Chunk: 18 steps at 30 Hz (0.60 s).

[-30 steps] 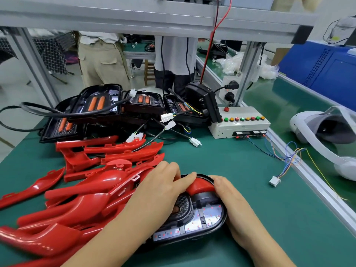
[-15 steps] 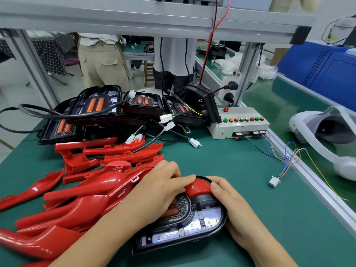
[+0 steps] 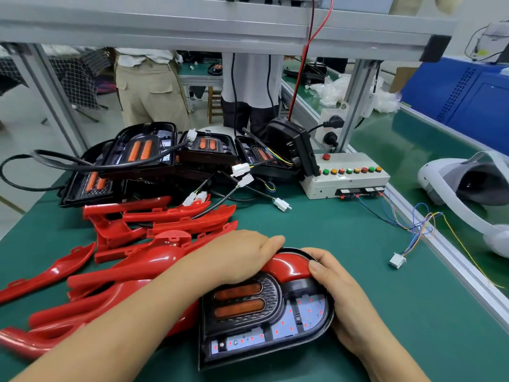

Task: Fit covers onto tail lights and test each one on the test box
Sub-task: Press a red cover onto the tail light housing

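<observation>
A black tail light (image 3: 264, 321) lies face up near the front of the green bench, showing two orange reflectors and a white LED board. A glossy red cover (image 3: 287, 267) sits along its top edge. My left hand (image 3: 239, 257) curls over the cover from the left and presses it down. My right hand (image 3: 338, 293) grips the light's right rim, thumb on the cover's end. The white test box (image 3: 344, 179) with coloured buttons stands at the back right, with a loose white plug (image 3: 397, 261) on its wires.
A heap of red covers (image 3: 110, 263) fills the left of the bench. Several black tail lights (image 3: 143, 153) with cables and white connectors (image 3: 282, 204) are stacked behind. A white headset (image 3: 468, 188) lies beyond the aluminium rail (image 3: 446, 260). Two people stand past the bench.
The tail light has tilted up toward me, so its face shows more fully. My left hand has slid along the red cover, and my right thumb has moved onto the cover's end.
</observation>
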Available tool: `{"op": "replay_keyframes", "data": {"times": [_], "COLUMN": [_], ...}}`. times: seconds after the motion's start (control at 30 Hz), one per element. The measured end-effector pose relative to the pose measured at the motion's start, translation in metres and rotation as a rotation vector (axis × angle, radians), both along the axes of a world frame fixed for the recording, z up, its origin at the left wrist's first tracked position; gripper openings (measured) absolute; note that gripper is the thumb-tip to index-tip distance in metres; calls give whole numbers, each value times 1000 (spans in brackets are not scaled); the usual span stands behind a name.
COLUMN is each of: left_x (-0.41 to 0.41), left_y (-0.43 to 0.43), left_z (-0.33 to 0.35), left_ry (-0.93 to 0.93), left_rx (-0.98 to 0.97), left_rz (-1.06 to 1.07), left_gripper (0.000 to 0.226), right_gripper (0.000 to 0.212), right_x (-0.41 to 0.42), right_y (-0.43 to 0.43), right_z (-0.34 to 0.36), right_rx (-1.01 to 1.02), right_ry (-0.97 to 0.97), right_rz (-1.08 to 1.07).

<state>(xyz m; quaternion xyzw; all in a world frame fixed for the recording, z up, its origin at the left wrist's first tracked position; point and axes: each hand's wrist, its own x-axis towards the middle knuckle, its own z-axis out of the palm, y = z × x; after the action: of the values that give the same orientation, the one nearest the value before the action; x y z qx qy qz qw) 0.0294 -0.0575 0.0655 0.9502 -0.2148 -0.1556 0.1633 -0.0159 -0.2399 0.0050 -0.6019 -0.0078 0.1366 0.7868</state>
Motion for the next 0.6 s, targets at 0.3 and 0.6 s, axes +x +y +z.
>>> {"op": "replay_keyframes", "data": {"times": [0.3, 0.6], "left_x": [-6, -15], "left_y": [-3, -3], "left_z": [-23, -20], "left_ry": [-252, -396], "left_rx": [-14, -50], "left_rz": [-32, -12], "left_gripper": [9, 30], "right_gripper": [26, 35], "right_x": [1, 3], "right_y": [-5, -6], "right_z": [0, 8], "right_rx": [-21, -60], "right_ry": [-43, -63], "right_rz": [-29, -21]}}
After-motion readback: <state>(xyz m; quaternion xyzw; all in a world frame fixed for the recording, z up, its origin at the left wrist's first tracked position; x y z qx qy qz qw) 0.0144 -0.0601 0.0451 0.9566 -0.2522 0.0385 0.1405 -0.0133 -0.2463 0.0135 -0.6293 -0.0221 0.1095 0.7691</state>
